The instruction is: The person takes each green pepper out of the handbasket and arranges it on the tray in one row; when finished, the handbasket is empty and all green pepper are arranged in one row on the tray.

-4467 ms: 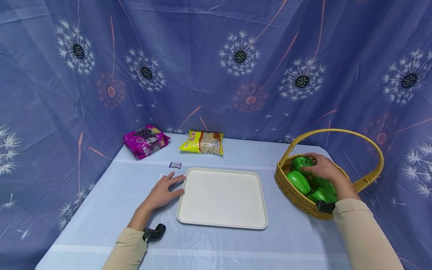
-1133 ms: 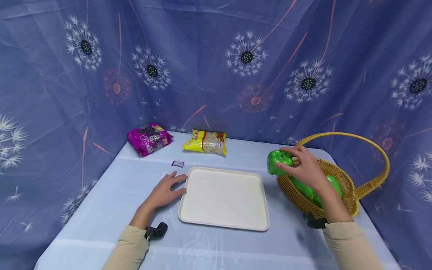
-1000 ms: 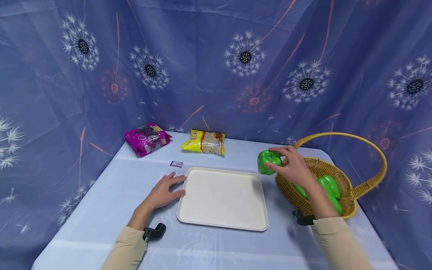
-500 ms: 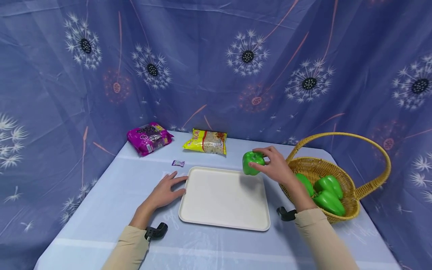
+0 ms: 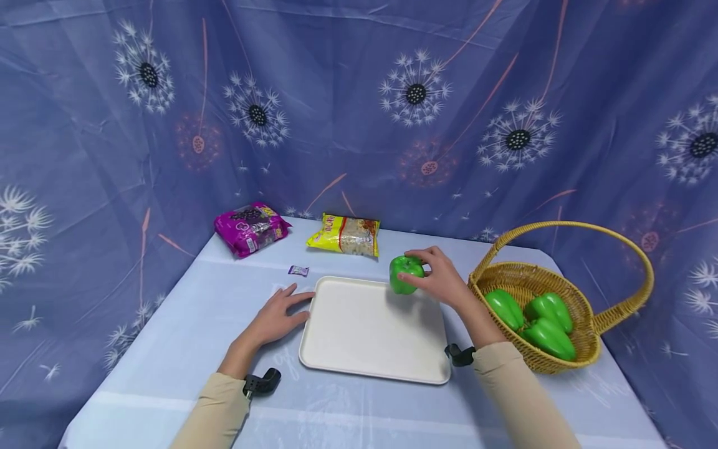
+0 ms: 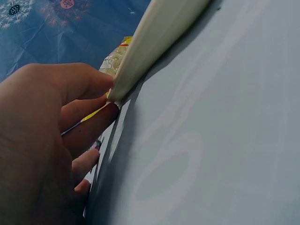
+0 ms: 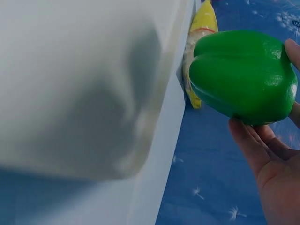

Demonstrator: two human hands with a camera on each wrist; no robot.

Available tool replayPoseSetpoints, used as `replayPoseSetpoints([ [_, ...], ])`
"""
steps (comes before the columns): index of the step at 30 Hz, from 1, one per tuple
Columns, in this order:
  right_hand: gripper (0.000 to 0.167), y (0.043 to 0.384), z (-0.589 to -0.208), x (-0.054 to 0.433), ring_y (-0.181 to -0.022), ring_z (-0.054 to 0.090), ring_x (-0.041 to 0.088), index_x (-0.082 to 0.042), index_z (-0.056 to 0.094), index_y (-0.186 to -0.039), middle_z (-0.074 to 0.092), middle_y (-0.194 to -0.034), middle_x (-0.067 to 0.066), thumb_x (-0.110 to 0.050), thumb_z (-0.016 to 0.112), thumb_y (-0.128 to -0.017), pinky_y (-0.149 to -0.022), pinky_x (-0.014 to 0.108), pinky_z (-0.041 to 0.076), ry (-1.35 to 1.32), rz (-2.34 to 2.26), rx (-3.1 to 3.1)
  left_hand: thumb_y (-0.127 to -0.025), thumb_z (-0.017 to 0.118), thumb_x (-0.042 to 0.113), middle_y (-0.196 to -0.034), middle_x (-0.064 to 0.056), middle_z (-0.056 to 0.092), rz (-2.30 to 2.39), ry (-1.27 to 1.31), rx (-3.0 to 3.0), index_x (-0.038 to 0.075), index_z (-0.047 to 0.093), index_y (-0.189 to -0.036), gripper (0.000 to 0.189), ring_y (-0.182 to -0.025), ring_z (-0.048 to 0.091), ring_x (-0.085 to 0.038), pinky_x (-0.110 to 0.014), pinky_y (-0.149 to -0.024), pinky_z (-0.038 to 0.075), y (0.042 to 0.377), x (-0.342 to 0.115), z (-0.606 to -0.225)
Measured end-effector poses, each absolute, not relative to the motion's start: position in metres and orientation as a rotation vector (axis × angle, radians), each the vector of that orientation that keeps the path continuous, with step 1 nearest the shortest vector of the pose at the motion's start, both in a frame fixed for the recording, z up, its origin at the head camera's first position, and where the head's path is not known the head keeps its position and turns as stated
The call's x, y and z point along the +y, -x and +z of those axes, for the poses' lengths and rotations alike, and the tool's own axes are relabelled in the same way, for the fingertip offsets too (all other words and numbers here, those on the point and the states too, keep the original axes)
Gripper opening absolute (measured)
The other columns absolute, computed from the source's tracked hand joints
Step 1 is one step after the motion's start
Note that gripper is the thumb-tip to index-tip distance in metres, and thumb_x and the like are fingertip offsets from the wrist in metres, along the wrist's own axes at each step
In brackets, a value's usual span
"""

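My right hand [image 5: 442, 278] holds a glossy green bell pepper [image 5: 406, 274] between thumb and fingers, raised over the back right of a white tray [image 5: 370, 333]. In the right wrist view the pepper [image 7: 241, 77] hangs past the tray's rim, its shadow falling on the tray. My left hand [image 5: 278, 317] rests on the table with relaxed fingers, thumb and index finger touching the tray's left edge. The left wrist view has those fingertips against the tray's rim [image 6: 143, 49]. To the right, a wicker basket [image 5: 589, 340] contains more green peppers [image 5: 546, 340].
Near the back of the table lie a purple snack bag [image 5: 251, 229] and a yellow clear-fronted food bag [image 5: 346, 236]. A small purple wrapped candy [image 5: 298, 270] lies beyond the tray's left corner. A blue dandelion-print cloth [image 5: 336, 112] hangs behind the table.
My right hand took the pepper out of the basket and carried it left, from beside the basket to above the tray. The left hand stays at the tray's edge.
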State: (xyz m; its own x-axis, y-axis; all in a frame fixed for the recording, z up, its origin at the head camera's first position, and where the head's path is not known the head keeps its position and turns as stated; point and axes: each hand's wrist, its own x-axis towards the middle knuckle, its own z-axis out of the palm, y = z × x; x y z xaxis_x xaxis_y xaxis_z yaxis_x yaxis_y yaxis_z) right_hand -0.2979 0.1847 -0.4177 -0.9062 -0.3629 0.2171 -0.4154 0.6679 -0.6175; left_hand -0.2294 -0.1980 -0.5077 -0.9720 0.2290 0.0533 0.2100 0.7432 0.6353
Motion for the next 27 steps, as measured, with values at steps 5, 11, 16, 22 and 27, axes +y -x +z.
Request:
replayPoseSetpoints([
  [5,0.063,0.300,-0.424,0.171,-0.099,0.054,0.022,-0.025,0.061,-0.127,0.046,-0.111,0.004,-0.059,0.072,-0.076,-0.083,0.039,0.054,-0.680,1.108,-2.799,-0.092,0.062,0.036,-0.152,-0.020,0.029,1.046,-0.362,2.911,0.027,0.055,-0.138,0.047,-0.137,0.017,-0.051,-0.068,-0.106,0.016,0.229,-0.198,-0.508],
  [11,0.064,0.303,-0.430,0.156,-0.098,0.053,0.020,-0.026,0.061,-0.127,0.046,-0.110,0.002,-0.062,0.071,-0.075,-0.083,0.039,0.054,-0.676,1.088,-2.804,-0.092,0.062,0.037,-0.152,-0.021,0.029,1.042,-0.369,2.914,0.026,0.056,-0.137,0.047,-0.137,0.018,-0.051,-0.068,-0.106,0.017,0.229,-0.198,-0.506],
  [16,0.063,0.304,-0.434,0.146,-0.100,0.052,0.019,-0.030,0.060,-0.126,0.045,-0.112,0.001,-0.063,0.071,-0.074,-0.084,0.037,0.054,-0.662,1.078,-2.837,-0.092,0.062,0.036,-0.152,-0.021,0.030,1.042,-0.373,2.915,0.026,0.056,-0.137,0.047,-0.137,0.018,-0.051,-0.067,-0.107,0.016,0.229,-0.197,-0.505],
  [22,0.063,0.302,-0.437,0.132,-0.099,0.052,0.020,-0.029,0.061,-0.127,0.046,-0.111,0.001,-0.062,0.072,-0.075,-0.083,0.037,0.053,-0.659,1.069,-2.848,-0.092,0.061,0.035,-0.151,-0.021,0.031,1.057,-0.414,2.925,0.026,0.056,-0.137,0.046,-0.139,0.020,-0.045,-0.060,-0.111,0.015,0.228,-0.198,-0.505],
  [27,0.066,0.305,-0.441,0.120,-0.099,0.053,0.020,-0.025,0.061,-0.129,0.046,-0.111,0.000,-0.062,0.072,-0.074,-0.080,0.038,0.052,-0.670,1.076,-2.843,-0.092,0.061,0.035,-0.151,-0.022,0.031,1.071,-0.416,2.922,0.025,0.056,-0.137,0.046,-0.138,0.019,-0.047,-0.062,-0.110,0.016,0.227,-0.198,-0.504],
])
